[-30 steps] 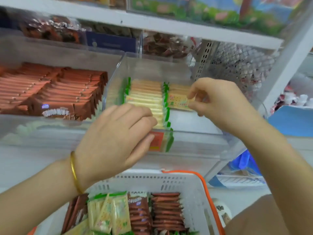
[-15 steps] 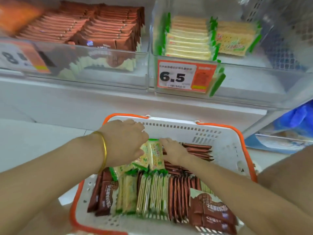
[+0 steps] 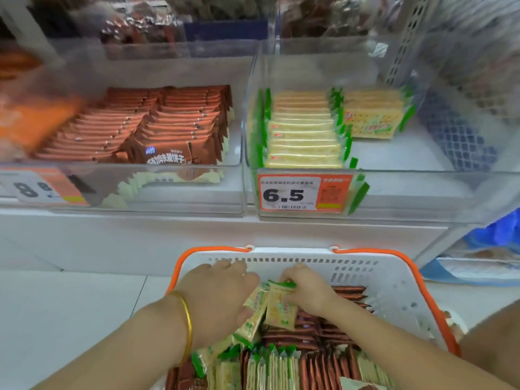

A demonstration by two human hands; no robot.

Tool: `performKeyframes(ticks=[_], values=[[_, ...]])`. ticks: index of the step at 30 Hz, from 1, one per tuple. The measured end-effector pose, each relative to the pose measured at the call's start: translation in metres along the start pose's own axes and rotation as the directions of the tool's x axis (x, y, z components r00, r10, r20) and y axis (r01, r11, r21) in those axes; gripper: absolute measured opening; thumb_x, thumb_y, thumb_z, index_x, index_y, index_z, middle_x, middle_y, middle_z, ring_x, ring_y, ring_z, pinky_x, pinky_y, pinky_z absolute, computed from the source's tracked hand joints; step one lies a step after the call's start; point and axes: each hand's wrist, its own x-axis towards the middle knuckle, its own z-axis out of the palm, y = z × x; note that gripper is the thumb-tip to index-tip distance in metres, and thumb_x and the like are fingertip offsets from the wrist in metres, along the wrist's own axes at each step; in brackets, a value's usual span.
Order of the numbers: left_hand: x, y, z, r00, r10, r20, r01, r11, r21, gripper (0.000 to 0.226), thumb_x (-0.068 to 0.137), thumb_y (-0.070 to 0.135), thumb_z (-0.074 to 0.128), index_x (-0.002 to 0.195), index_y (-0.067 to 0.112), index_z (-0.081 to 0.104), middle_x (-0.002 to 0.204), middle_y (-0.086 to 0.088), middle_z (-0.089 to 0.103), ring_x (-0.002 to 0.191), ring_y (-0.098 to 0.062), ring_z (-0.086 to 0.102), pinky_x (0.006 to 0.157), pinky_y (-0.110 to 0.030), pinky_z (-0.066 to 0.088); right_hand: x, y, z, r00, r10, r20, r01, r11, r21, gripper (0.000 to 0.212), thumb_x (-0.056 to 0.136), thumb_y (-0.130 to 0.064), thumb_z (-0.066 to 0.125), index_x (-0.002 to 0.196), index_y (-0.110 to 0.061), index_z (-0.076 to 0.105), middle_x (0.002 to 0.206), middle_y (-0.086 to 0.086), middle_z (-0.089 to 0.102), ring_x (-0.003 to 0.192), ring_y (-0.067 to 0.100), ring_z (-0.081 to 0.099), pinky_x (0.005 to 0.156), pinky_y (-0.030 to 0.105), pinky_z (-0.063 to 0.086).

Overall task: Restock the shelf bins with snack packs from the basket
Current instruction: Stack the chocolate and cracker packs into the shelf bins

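A white basket with an orange rim (image 3: 388, 280) sits on the floor below the shelf, full of green-edged yellow cracker packs (image 3: 270, 367) and brown biscuit packs (image 3: 318, 333). My left hand (image 3: 216, 299) reaches into the basket and grips yellow packs (image 3: 254, 313) at their left side. My right hand (image 3: 308, 288) pinches the top of one upright yellow pack (image 3: 280, 311). Above, a clear bin (image 3: 408, 192) holds a row of yellow packs (image 3: 304, 130) with a 6.5 price tag (image 3: 302, 192). Its right half is mostly bare.
A second clear bin (image 3: 180, 192) to the left holds rows of brown packs (image 3: 157, 122). Darker snack bags fill bins on the shelf above (image 3: 140, 26). A white shelf post (image 3: 405, 40) rises at the right. Blue packaging (image 3: 498, 235) lies low at the right.
A second ago both hands were up at the yellow-pack bin. They have dropped into the basket and taken hold of yellow packs. The view has shifted slightly since half a second ago.
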Motion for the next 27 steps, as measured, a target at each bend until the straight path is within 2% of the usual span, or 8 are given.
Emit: performKeyframes(ticks=[5, 11, 13, 16, 20, 23, 25, 27], values=[[0.012, 0.011, -0.02, 0.998, -0.053, -0.045, 0.041, 0.972, -0.232, 0.063, 0.094, 0.048, 0.046, 0.146, 0.023, 0.021, 0.146, 0.002, 0.036, 0.13, -0.015, 0.038, 0.103, -0.029, 0.036, -0.056, -0.015, -0.069, 0.991, 0.087, -0.105, -0.031, 0.891, 0.453, 0.015, 0.079, -0.012, 0.074, 0.087, -0.01, 0.061, 0.088, 0.009, 0.061, 0.082, 0.026, 0.063, 0.076, 0.044, 0.054], [0.021, 0.038, -0.054, 0.968, -0.08, -0.239, -0.101, 0.747, -0.657, 0.031, 0.082, 0.029, 0.071, 0.109, 0.023, 0.057, 0.095, 0.003, 0.061, 0.076, -0.01, 0.061, 0.074, -0.028, 0.05, -0.14, -0.02, -0.126, 0.986, 0.106, -0.126, 0.049, 0.543, 0.838, 0.027, 0.086, -0.003, 0.065, 0.112, -0.002, 0.057, 0.1, 0.01, 0.069, 0.086, 0.022, 0.069, 0.076, 0.031, 0.059], [0.017, 0.044, -0.068, 0.945, -0.064, -0.32, -0.185, 0.703, -0.686, 0.023, 0.079, 0.024, 0.074, 0.097, 0.025, 0.06, 0.087, 0.001, 0.061, 0.067, -0.009, 0.059, 0.068, -0.031, 0.051, -0.158, -0.019, -0.14, 0.966, 0.12, -0.231, 0.095, 0.663, 0.743, 0.042, 0.082, -0.008, 0.072, 0.12, -0.009, 0.054, 0.11, 0.007, 0.065, 0.099, 0.022, 0.066, 0.084, 0.034, 0.057], [0.011, 0.052, -0.094, 0.898, -0.02, -0.439, -0.283, 0.739, -0.612, 0.019, 0.079, 0.025, 0.073, 0.094, 0.03, 0.063, 0.082, 0.007, 0.063, 0.068, -0.001, 0.056, 0.065, -0.02, 0.046, -0.176, -0.028, -0.173, 0.871, -0.084, -0.484, 0.219, 0.948, 0.231, 0.068, 0.072, -0.023, 0.081, 0.132, -0.025, 0.05, 0.118, -0.011, 0.055, 0.108, 0.003, 0.052, 0.094, 0.019, 0.044], [0.006, 0.062, -0.14, 0.804, -0.041, -0.593, -0.323, 0.808, -0.493, 0.024, 0.078, 0.023, 0.073, 0.099, 0.028, 0.063, 0.083, 0.012, 0.061, 0.073, -0.001, 0.055, 0.069, -0.013, 0.042, -0.182, -0.055, -0.224, 0.859, -0.266, -0.437, 0.232, 0.964, -0.132, 0.044, 0.071, -0.031, 0.081, 0.111, -0.021, 0.068, 0.092, -0.012, 0.06, 0.086, 0.004, 0.054, 0.078, 0.019, 0.041], [0.014, 0.061, -0.168, 0.634, -0.153, -0.758, -0.303, 0.853, -0.425, 0.038, 0.083, 0.027, 0.067, 0.119, 0.025, 0.054, 0.094, 0.016, 0.054, 0.084, 0.002, 0.052, 0.071, -0.006, 0.039, -0.175, -0.053, -0.266, 0.786, -0.237, -0.571, 0.208, 0.971, -0.117, 0.031, 0.07, -0.028, 0.082, 0.097, -0.02, 0.069, 0.078, -0.014, 0.057, 0.069, 0.004, 0.052, 0.064, 0.019, 0.04], [0.024, 0.056, -0.177, 0.528, -0.237, -0.816, -0.296, 0.849, -0.438, 0.045, 0.088, 0.026, 0.062, 0.129, 0.019, 0.047, 0.114, 0.007, 0.053, 0.107, -0.009, 0.052, 0.09, -0.018, 0.04, -0.163, -0.04, -0.29, 0.693, -0.127, -0.71, 0.17, 0.985, -0.011, 0.028, 0.07, -0.026, 0.083, 0.092, -0.024, 0.066, 0.081, -0.012, 0.058, 0.071, 0.002, 0.052, 0.067, 0.019, 0.041], [0.04, 0.049, -0.176, 0.567, -0.228, -0.792, -0.195, 0.897, -0.397, 0.047, 0.092, 0.027, 0.057, 0.134, 0.012, 0.045, 0.132, -0.004, 0.05, 0.124, -0.017, 0.043, 0.103, -0.026, 0.032, -0.14, -0.022, -0.307, 0.632, -0.003, -0.775, 0.065, 0.997, 0.049, 0.028, 0.07, -0.026, 0.083, 0.088, -0.028, 0.062, 0.091, -0.006, 0.061, 0.085, 0.012, 0.057, 0.079, 0.028, 0.046]])
